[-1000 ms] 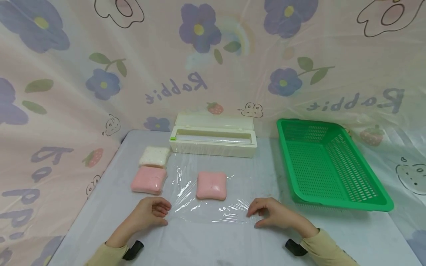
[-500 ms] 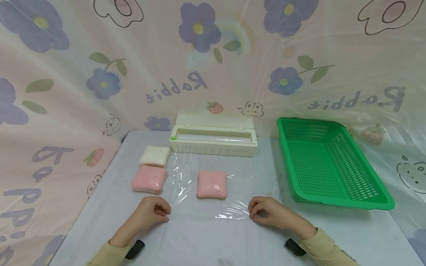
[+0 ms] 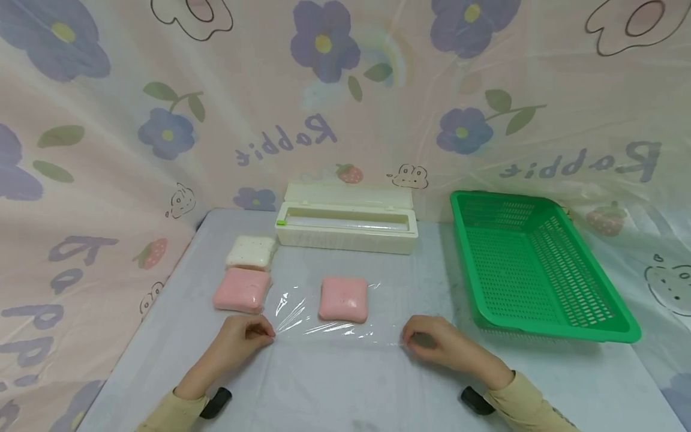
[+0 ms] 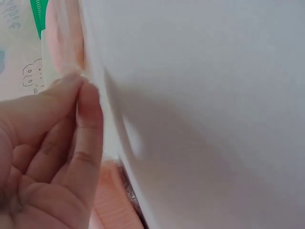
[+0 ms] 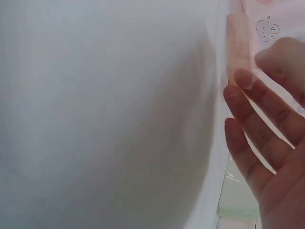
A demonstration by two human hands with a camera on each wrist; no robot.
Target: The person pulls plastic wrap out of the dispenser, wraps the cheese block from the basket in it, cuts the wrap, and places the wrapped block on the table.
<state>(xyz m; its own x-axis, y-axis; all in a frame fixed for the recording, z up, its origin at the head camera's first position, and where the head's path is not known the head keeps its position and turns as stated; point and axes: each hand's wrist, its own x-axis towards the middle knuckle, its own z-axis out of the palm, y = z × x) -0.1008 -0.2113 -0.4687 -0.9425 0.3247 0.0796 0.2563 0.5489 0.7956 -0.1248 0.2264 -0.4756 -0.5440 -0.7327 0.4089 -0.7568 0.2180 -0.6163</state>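
Note:
A sheet of cling film (image 3: 313, 331) lies on the white table, with a pink puffy square block (image 3: 344, 299) on its middle. My left hand (image 3: 237, 345) pinches the film's near left corner between thumb and index finger; the left wrist view shows the fingertips pressed together. At the near right corner my right hand (image 3: 439, 343) holds the film with curled thumb and index finger, the other fingers loosely bent in the right wrist view. Left of the film lie another pink block (image 3: 242, 290) and a white speckled block (image 3: 251, 252), side by side.
Behind the film stands a cream cling film box (image 3: 348, 240), lid raised, with a roll inside. A green plastic basket (image 3: 475, 288) stands on the right. Patterned cloth (image 3: 378, 120) hangs behind and on the left.
Both hands, now pinching the film's near corners, have shifted slightly away from the person with its near edge. The shine on the film near the box has gone. The blocks stay put.

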